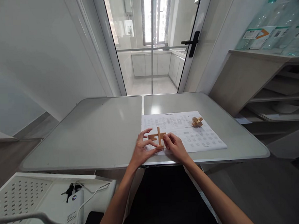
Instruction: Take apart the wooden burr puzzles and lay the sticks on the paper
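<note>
Wooden sticks [158, 137] stand joined in a small cross on the paper sheet [189, 136] at the near worktop [96, 133] edge. Left hand [143, 147] and right hand [175, 147] fingers pinch it. It looks only partly built. A finished wooden knot [197, 121] sits farther right.

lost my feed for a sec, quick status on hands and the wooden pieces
Left hand and right hand both gripping crossed wooden pieces over instruction sheet. Assembled wooden puzzle sits apart, untouched. Nothing between.
</note>
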The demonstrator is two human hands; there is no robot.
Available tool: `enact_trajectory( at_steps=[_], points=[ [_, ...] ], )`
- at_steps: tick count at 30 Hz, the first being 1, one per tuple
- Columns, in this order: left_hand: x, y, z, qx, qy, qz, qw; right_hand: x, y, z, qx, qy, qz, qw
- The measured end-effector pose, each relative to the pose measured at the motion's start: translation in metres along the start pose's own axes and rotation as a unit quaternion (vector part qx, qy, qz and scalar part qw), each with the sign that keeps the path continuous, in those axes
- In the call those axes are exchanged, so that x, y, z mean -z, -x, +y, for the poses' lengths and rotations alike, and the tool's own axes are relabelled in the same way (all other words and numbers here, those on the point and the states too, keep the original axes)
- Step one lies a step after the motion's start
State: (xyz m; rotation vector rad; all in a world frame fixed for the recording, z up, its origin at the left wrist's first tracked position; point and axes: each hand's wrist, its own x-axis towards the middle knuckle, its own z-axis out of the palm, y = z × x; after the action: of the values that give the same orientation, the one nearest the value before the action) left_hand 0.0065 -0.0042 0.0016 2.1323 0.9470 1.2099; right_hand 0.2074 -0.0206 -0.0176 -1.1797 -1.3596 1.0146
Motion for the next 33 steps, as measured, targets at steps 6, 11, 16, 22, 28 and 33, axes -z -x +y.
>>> enact_trajectory(
  at_steps=[6, 11, 16, 22, 28, 33],
  points=[
    [0.001, -0.001, 0.003, 0.020, 0.008, 0.011, 1.000, 0.001, -0.001, -0.001, 0.000, -0.019, 0.046, 0.999],
    [0.003, -0.002, 0.007, 0.051, 0.043, 0.028, 0.997, 0.002, -0.003, -0.001, -0.016, -0.040, 0.100, 0.994],
    [0.001, 0.000, 0.002, 0.160, 0.096, 0.103, 0.977, 0.001, -0.004, 0.003, -0.023, -0.043, 0.123, 0.991],
    [0.000, -0.014, -0.019, 0.242, 0.112, 0.158, 0.951, 0.001, -0.006, 0.010, -0.019, -0.046, 0.125, 0.991],
    [0.008, -0.049, -0.056, 0.275, 0.057, 0.158, 0.947, 0.003, -0.006, 0.010, -0.027, -0.041, 0.125, 0.991],
    [0.011, -0.070, -0.078, 0.296, 0.006, 0.134, 0.946, 0.002, -0.006, 0.010, -0.031, -0.050, 0.122, 0.991]
  ],
)
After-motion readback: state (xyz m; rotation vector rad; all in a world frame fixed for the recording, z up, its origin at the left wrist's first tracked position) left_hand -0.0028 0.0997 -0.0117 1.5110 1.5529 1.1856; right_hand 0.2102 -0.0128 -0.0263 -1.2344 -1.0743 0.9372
